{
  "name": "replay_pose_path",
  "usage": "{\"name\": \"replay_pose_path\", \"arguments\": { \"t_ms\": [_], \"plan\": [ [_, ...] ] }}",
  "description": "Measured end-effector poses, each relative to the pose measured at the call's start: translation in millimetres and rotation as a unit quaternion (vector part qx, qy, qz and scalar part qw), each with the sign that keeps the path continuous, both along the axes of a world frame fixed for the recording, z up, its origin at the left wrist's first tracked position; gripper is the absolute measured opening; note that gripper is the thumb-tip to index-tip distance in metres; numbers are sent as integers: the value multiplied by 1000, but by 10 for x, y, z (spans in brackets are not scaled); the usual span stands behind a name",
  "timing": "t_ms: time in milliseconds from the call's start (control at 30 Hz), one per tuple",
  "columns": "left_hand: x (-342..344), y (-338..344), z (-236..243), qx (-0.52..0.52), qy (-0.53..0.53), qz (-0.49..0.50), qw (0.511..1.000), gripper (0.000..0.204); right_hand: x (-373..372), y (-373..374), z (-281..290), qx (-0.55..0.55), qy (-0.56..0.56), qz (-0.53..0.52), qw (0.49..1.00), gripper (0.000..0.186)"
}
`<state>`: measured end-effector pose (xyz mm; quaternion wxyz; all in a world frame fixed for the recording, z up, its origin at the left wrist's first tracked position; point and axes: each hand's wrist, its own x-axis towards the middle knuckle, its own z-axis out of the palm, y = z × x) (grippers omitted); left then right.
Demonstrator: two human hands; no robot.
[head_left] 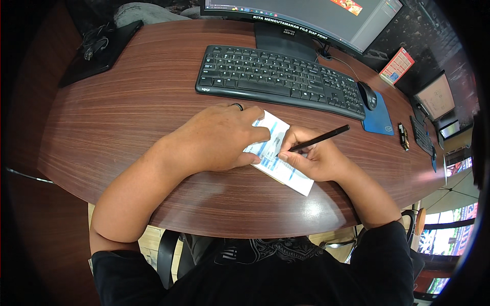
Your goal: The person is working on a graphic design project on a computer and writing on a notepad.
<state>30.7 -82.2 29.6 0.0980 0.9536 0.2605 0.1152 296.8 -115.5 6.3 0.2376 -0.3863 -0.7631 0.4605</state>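
A small pad of white paper forms with blue print (301,181) lies slantwise on the brown desk. My left hand (219,135), a dark ring on one finger, grips the pad's left side with bent fingers on top and the thumb near its lower edge. In my right hand (316,158) a slim black pen (326,136) is pinched between thumb and fingers, its tip down at the printed face. The heel of this hand rests by the pad's right edge. Both hands cover parts of the page.
Beyond my hands sit a black keyboard (280,76) and a monitor (316,15). To the right are a mouse (367,96) on a blue pad (380,120), a small dark box (403,136) and a red desk calendar (397,66). A black flat case with cables (99,53) lies far left.
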Motion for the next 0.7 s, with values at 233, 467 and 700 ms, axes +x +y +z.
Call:
{"name": "replay_pose_path", "arguments": {
  "t_ms": [233, 467, 700],
  "plan": [
    [-13, -11, -4, 5, 2, -5, 1000, 37, -34, -10, 12, 57, -6, 14, 998, 8],
    [2, -11, 7, -5, 8, -2, 1000, 38, -37, -3, 29, 51, 2, 22, 998, 8],
    [-3, -6, -23, 5, -11, -3, 1000, 36, -12, 13, 4, 38, 6, 20, 999, 9]
  ]
}}
